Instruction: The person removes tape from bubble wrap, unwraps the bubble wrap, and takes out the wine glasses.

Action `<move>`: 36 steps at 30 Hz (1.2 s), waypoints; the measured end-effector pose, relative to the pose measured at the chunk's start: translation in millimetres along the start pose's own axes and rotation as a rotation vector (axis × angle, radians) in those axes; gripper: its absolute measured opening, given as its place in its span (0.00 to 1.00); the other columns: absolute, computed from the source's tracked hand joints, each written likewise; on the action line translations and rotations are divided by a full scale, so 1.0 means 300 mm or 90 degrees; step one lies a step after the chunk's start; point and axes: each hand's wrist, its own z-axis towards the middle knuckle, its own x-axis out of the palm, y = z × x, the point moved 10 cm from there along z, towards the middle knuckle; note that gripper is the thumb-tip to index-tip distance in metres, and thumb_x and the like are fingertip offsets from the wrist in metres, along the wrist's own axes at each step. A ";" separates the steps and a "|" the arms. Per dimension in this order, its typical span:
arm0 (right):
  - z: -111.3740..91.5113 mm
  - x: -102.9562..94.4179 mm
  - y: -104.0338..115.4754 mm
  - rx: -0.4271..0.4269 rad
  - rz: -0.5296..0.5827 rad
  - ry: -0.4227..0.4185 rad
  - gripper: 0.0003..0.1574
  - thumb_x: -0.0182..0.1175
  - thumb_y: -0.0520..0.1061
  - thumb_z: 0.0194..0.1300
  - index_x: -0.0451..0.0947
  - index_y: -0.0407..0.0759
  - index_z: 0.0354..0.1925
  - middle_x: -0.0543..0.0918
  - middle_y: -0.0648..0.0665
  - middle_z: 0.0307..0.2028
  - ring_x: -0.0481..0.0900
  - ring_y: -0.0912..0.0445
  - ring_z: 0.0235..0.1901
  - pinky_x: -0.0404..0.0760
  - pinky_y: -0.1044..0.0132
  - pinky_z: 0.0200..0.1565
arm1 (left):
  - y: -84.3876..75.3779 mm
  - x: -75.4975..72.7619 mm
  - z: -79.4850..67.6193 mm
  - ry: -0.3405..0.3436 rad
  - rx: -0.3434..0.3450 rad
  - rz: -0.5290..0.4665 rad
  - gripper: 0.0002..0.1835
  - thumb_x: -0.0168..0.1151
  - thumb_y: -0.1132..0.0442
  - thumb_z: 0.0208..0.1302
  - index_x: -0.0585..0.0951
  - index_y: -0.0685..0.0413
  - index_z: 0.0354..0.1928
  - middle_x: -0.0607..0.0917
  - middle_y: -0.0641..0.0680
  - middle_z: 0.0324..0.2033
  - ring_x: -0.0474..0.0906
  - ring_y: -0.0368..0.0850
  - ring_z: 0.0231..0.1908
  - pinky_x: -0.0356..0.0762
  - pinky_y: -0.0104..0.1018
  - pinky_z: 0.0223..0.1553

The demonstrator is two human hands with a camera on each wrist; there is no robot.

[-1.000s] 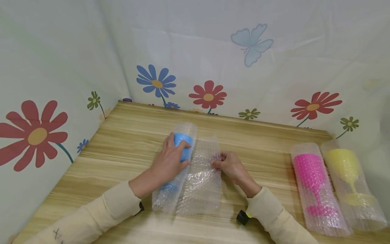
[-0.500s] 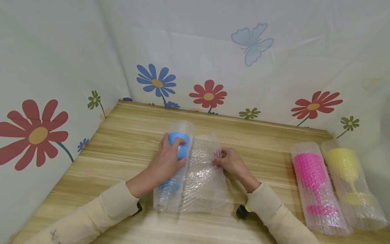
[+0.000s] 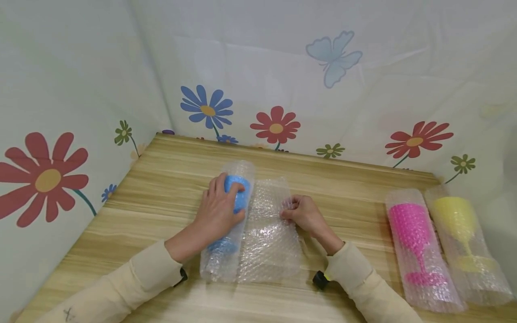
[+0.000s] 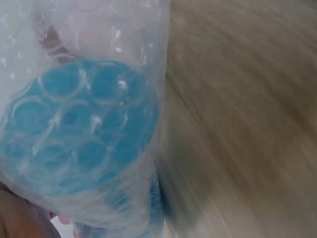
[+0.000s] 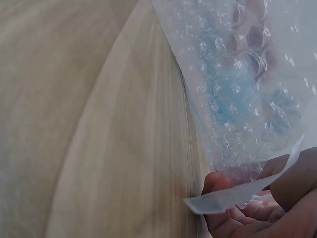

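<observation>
A blue goblet [image 3: 238, 183] lies on its side, rolled in bubble wrap [image 3: 268, 237], left of the table's middle. My left hand [image 3: 214, 206] grips the roll around the goblet's cup, thumb on the near side. In the left wrist view the goblet's round blue base [image 4: 81, 129] shows through the bubbles. A loose flap of the wrap spreads out to the right of the roll. At the flap's right edge, my right hand [image 3: 308, 216] pinches the film between thumb and fingers. The right wrist view shows that edge [image 5: 237, 196] standing up between them.
To the right lie a pink goblet [image 3: 412, 224] and a yellow goblet [image 3: 456, 220], side by side, each rolled in bubble wrap. A white curtain [image 3: 258, 58] printed with flowers stands behind the wooden table [image 3: 161, 179] and along its left side.
The left hand and wrapped goblet have shifted slightly left. The flap now spreads wider at its near right corner, and the right hand still pinches its edge.
</observation>
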 end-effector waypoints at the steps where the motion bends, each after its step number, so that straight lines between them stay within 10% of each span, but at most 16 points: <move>1: 0.001 0.001 0.000 -0.002 -0.003 0.001 0.10 0.69 0.31 0.63 0.78 0.30 0.42 0.80 0.44 0.25 0.76 0.58 0.22 0.76 0.69 0.24 | 0.002 -0.002 -0.001 0.000 0.000 -0.004 0.25 0.74 0.58 0.61 0.78 0.52 0.59 0.60 0.73 0.71 0.59 0.71 0.69 0.69 0.65 0.57; 15: 0.009 0.010 0.026 -0.035 -0.059 -0.013 0.12 0.70 0.29 0.60 0.78 0.30 0.41 0.80 0.45 0.22 0.78 0.58 0.20 0.77 0.69 0.23 | 0.012 -0.016 -0.026 0.070 0.044 0.019 0.23 0.67 0.58 0.70 0.78 0.51 0.66 0.55 0.82 0.71 0.58 0.78 0.70 0.76 0.68 0.55; 24: 0.010 0.001 0.035 -0.041 -0.082 -0.026 0.12 0.70 0.29 0.60 0.78 0.30 0.41 0.81 0.44 0.22 0.78 0.58 0.19 0.77 0.68 0.22 | 0.069 -0.011 -0.033 0.093 -0.014 -0.001 0.32 0.68 0.43 0.69 0.74 0.46 0.70 0.53 0.80 0.74 0.54 0.76 0.73 0.74 0.73 0.53; 36: 0.012 -0.002 0.043 -0.046 -0.097 -0.029 0.14 0.71 0.30 0.60 0.79 0.30 0.45 0.82 0.45 0.23 0.78 0.58 0.20 0.77 0.68 0.22 | 0.117 -0.028 -0.028 0.129 -0.106 -0.104 0.34 0.74 0.60 0.63 0.69 0.51 0.68 0.62 0.73 0.68 0.70 0.70 0.61 0.83 0.57 0.40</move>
